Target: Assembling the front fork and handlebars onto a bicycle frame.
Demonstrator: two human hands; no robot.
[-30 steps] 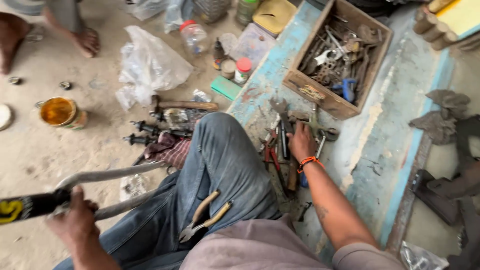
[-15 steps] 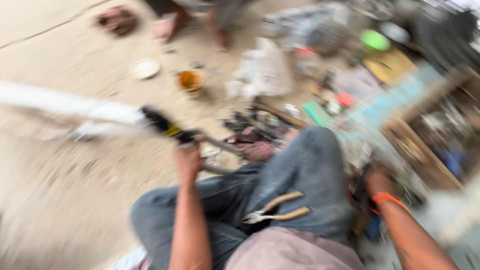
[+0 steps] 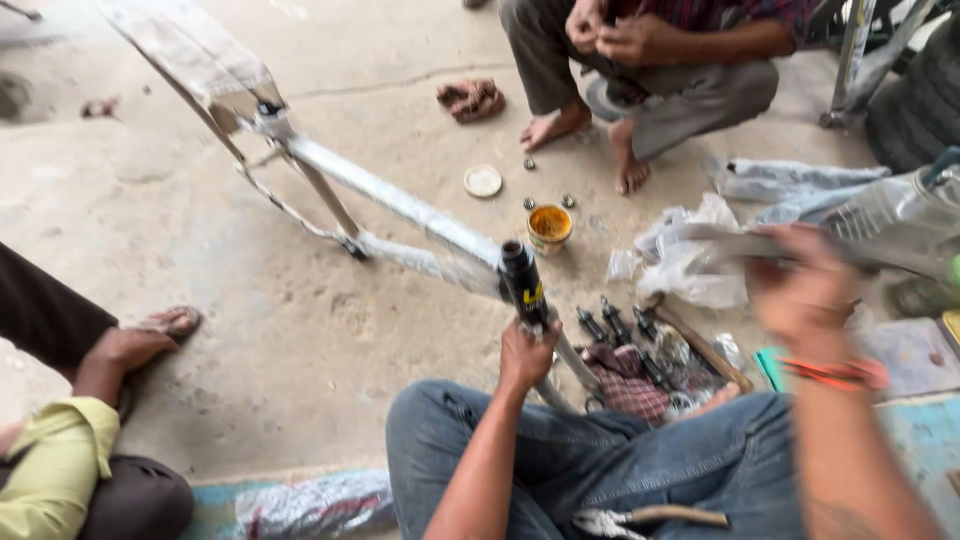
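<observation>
Meanwhile left hand (image 3: 527, 355) grips bicycle frame (image 3: 400, 205); right hand (image 3: 805, 290) blurred.

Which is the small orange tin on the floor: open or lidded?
Open: the tin shows orange contents from above; a round lid lies apart on the floor.

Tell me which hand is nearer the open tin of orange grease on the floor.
Left. The left hand grips the bike frame just below the tin; the blurred right hand is raised well to its right.

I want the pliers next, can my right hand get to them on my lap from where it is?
Probably yes. The right hand is raised above the knee, and the pliers lie uncovered on the jeans below it; the hand is blurred, so whether its grip is free is unclear.
</observation>
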